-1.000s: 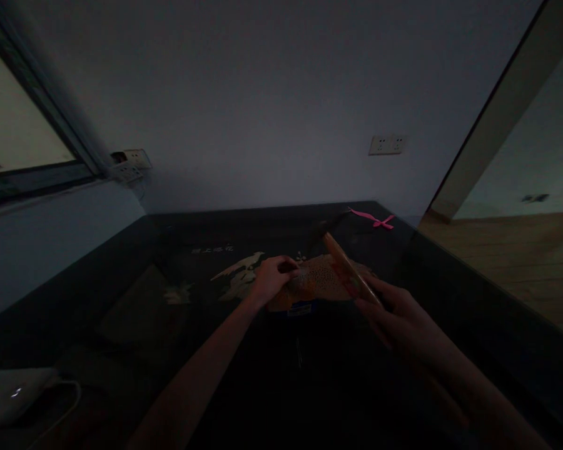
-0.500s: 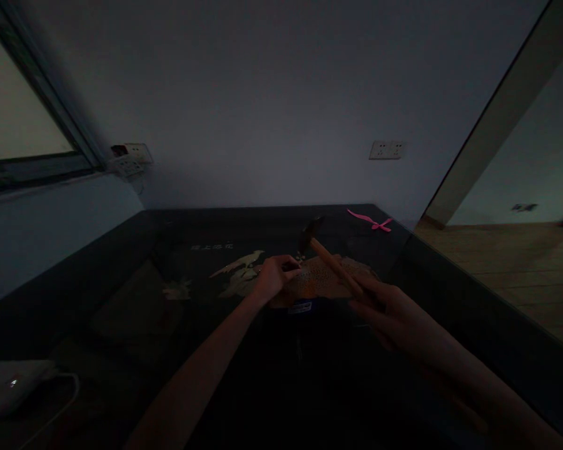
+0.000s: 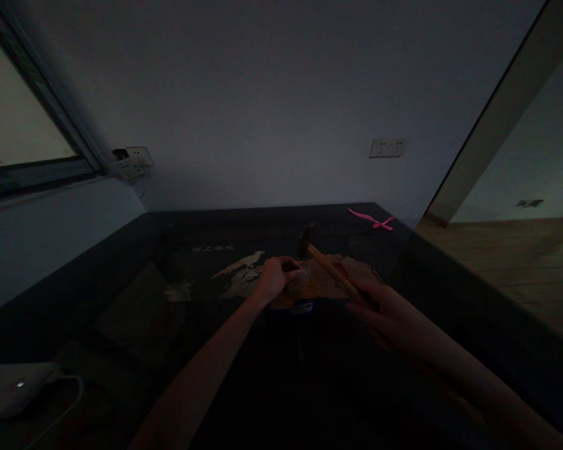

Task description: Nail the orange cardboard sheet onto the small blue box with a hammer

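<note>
My right hand (image 3: 380,306) is wrapped round the wooden handle of a hammer (image 3: 331,269), whose dark head is low over the far edge of a brown, speckled piece (image 3: 316,281) on the dark table. My left hand (image 3: 276,275) rests at the left part of that piece, thumb and fingertips pinched just beside the hammer head. Whatever the pinch holds is too small and dark to make out. A blue item with a pale label (image 3: 301,307) shows at the near edge of the brown piece.
A pink ribbon (image 3: 378,223) lies at the table's far right corner. At the near left is a white box-like device (image 3: 16,387) with a white cord. The dark glossy table (image 3: 263,387) bears a pale bird picture (image 3: 241,265) and meets a wall with sockets (image 3: 387,148).
The hammer head has come down a little toward the left fingertips, and my right hand has dipped slightly with it. My left hand stays pinched in nearly the same place.
</note>
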{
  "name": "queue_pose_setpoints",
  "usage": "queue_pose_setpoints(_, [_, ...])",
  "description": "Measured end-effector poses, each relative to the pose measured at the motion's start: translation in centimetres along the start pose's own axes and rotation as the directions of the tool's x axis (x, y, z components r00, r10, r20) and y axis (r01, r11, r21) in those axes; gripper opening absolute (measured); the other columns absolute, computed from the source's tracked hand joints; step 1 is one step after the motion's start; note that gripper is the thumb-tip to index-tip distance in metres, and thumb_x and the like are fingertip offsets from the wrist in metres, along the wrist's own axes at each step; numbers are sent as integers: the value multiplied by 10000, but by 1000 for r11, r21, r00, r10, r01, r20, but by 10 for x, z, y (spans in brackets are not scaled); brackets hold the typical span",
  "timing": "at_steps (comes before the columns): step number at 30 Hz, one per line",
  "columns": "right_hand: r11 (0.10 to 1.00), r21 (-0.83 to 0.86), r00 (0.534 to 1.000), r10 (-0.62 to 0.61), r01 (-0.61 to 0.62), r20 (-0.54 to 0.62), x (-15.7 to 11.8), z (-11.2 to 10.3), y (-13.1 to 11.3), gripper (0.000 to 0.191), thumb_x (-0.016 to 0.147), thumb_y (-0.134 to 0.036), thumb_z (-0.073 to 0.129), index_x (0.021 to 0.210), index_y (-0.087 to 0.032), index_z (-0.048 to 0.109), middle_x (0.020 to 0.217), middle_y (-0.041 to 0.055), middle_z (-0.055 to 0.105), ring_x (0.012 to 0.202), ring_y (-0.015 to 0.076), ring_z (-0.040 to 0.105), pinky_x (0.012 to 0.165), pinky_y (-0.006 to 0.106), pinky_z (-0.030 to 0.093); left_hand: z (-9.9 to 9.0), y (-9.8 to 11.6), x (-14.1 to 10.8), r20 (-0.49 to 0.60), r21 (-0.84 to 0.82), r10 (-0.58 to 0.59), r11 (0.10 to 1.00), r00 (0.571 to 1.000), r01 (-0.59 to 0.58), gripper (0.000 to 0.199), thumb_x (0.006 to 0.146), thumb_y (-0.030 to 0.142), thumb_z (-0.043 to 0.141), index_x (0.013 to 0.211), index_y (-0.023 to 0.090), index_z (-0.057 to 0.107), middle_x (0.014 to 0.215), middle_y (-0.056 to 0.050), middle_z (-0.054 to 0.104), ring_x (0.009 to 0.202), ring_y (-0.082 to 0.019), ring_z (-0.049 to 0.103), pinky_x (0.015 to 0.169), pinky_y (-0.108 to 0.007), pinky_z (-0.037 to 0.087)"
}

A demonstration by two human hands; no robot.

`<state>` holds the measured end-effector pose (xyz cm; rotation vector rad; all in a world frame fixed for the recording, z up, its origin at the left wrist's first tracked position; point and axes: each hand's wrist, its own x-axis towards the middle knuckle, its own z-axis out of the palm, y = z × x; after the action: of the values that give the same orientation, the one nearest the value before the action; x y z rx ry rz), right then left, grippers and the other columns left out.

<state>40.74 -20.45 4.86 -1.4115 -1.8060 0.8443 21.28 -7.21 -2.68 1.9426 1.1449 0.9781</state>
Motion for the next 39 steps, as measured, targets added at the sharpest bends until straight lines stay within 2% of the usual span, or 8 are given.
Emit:
queue_pose_setpoints(3, [999,-25,999,26,-25,22,1,4,9,209,704,-227,593,881,-185,696,744,33,681,649,194,600,591,280,470,-2,2,0,11,30,-8,1000,1000,8,105,717,213,644,793,149,677,819,-55,706,753,-183,643,693,-276,487])
queue_pose_setpoints(6, [998,-38,998,53,-52,22,0,3,8,232,742,-240,561,929,-171,680,702,24,660,550,160,568,487,244,439,-2,3,-1,6,9,-27,1000,1000,27,90,711,194,648,779,142,677,812,-54,706,750,-175,643,705,-269,488])
queue_pose_setpoints(11, [997,-80,1000,-10,12,19,-2,1,4,257,746,-232,550,962,-156,666,793,43,672,704,193,616,608,264,481,-1,3,0,-7,32,-58,998,998,59,96,720,205,643,779,137,677,813,-46,706,740,-166,644,700,-258,484])
queue_pose_setpoints(15, [993,-102,992,75,-65,97,-1,6,9,291,770,-241,501,994,-122,642,805,59,680,687,195,624,614,286,492,-2,2,0,5,82,-55,995,998,55,145,718,192,640,849,151,686,852,-40,706,771,-170,644,711,-256,483])
queue_pose_setpoints(20, [995,-100,999,20,-16,32,-3,1,-2,294,757,-245,523,1001,-135,645,866,70,679,792,220,626,707,305,487,0,1,0,-5,52,-14,999,1000,14,102,727,204,639,802,152,685,816,-40,705,754,-159,647,721,-252,486])
queue_pose_setpoints(27, [992,-100,996,74,-70,39,-2,8,9,248,752,-226,512,937,-126,643,740,46,659,639,185,604,569,262,459,0,-2,2,-1,75,-37,996,999,37,129,718,189,649,838,163,686,876,-41,710,778,-161,648,726,-250,491])
queue_pose_setpoints(34, [996,-92,999,-1,5,42,-3,4,4,286,763,-254,501,998,-150,628,852,57,671,799,218,622,697,294,478,0,0,1,-4,42,-19,999,1000,19,85,723,175,641,788,140,683,833,-49,709,742,-157,646,722,-256,490])
queue_pose_setpoints(39, [991,-124,996,53,-44,71,-3,9,11,268,756,-239,499,966,-149,639,860,67,680,760,210,626,686,292,479,0,-3,1,3,90,-35,995,999,34,179,715,145,629,885,160,683,874,-36,707,791,-169,645,721,-254,485])
